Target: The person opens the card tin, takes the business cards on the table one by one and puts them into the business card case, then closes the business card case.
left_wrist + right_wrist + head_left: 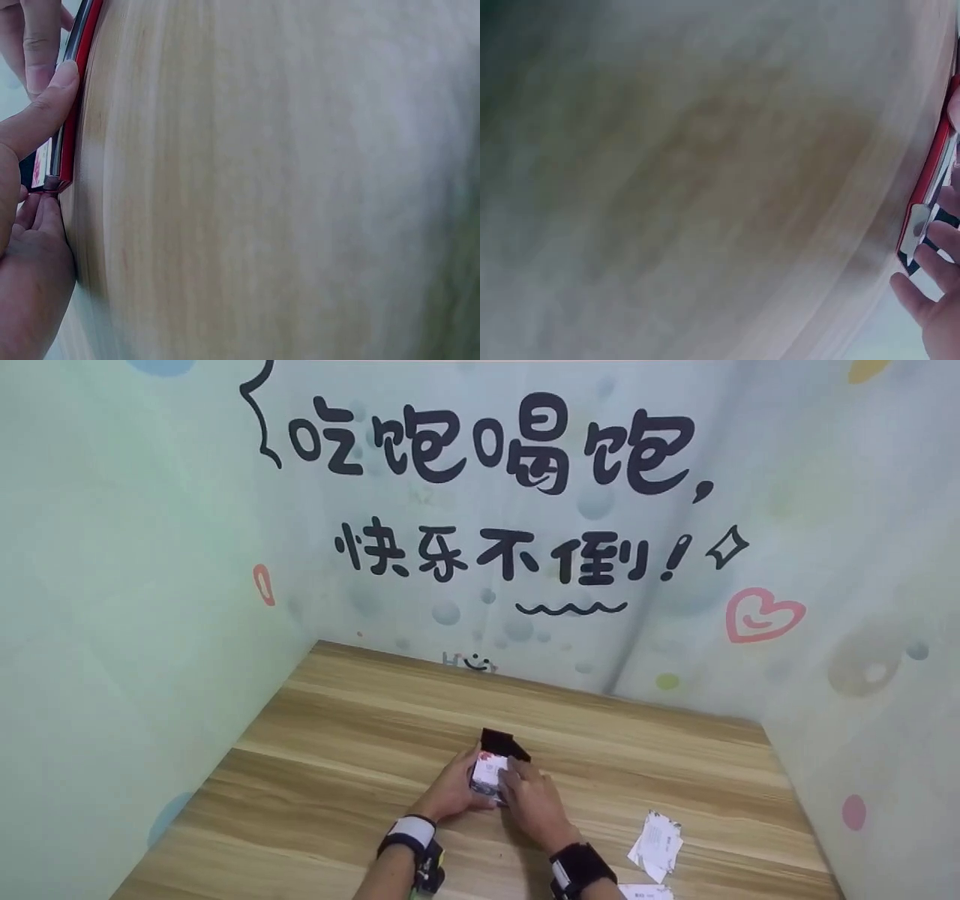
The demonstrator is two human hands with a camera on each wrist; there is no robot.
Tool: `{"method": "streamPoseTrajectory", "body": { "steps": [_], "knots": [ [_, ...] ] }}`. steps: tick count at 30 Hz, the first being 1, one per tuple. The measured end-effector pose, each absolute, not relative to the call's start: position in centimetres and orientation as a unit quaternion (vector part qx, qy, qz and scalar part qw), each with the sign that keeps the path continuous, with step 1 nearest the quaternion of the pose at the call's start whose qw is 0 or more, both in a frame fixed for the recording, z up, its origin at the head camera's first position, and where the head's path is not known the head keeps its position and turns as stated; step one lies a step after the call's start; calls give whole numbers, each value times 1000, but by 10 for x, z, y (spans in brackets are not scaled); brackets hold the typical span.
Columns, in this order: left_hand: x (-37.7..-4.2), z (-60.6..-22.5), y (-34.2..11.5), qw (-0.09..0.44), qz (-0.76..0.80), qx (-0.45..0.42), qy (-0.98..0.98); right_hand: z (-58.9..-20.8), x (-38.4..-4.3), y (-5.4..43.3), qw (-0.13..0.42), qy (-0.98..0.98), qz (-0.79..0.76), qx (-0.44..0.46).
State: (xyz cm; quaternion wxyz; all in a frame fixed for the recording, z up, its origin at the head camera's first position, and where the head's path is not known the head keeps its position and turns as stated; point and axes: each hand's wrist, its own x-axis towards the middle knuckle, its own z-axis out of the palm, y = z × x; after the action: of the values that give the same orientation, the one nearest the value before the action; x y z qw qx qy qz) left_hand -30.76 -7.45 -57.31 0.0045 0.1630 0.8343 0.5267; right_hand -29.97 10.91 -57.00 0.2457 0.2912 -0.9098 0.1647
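A card case with a red outer side, a metal edge and a black lid lies opened out near the front middle of the table. Inside it shows a white business card with red print at one end. My left hand grips the case from its left side, the thumb along the near edge and fingers beneath. Fingers of my right hand bend over the card's right part and touch it; whether they pinch it I cannot tell. In the right wrist view, the right hand's outer fingers are spread beside the case.
Several white cards lie overlapping on the wooden table to the right of my right wrist. Another white card is partly cut off at the bottom of the head view. Printed cloth walls enclose the table's back and sides.
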Motion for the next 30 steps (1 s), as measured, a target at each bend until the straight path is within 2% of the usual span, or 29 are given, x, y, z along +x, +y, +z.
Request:
{"method": "streamPoseTrajectory", "body": {
  "steps": [5, 20, 30],
  "knots": [
    [-310, -574, -75, 3, 532, 170, 829, -566, -292, 108, 201, -929, 130, 281],
    [-312, -578, -73, -21, 500, 190, 845, -557, -275, 104, 116, -949, 105, 272],
    [-312, -579, -74, -4, 523, 176, 834, -558, -267, 101, 122, -952, 76, 271]
  ]
}}
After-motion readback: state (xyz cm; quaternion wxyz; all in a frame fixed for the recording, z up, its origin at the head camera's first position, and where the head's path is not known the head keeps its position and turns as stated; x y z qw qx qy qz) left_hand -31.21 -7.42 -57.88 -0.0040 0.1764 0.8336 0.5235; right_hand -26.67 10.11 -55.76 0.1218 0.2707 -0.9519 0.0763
